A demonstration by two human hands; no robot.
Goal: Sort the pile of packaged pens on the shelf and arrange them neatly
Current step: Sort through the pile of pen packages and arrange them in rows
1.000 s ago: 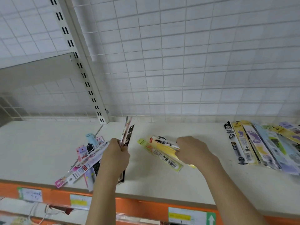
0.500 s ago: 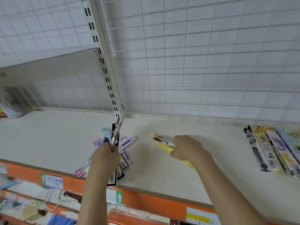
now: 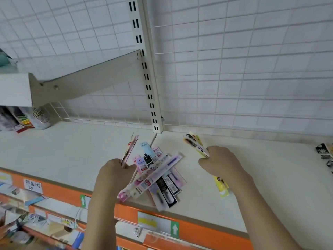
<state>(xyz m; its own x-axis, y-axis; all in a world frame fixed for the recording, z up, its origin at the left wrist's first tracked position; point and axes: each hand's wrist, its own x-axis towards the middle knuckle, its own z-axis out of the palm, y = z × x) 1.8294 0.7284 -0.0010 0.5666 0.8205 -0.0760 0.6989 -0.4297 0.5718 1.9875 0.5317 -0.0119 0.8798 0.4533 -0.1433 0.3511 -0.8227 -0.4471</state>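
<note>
Right now my left hand (image 3: pixel 115 175) has its grip curled tight round a thin stack of pen packs (image 3: pixel 129 151), held on edge & tilted up, just left of the pile (image 3: pixel 158 175). Right hand (image 3: pixel 220 164) grips a 2nd bundle, yellow packs (image 3: pixel 195 146); tops stick out toward the back grid, bottoms poke out below my wrist. Pile lies loose on the shelf (image 3: pixel 63 156) btwn both hands, packs crossed every which way, pink/purple/black, some overhanging the orange front edge (image 3: pixel 203 231). Far right, a sorted row (image 3: pixel 325 154) lies flat, mostly cut off by the frame. Far left, under an upper shelf, other goods, too blurry to name.
</note>
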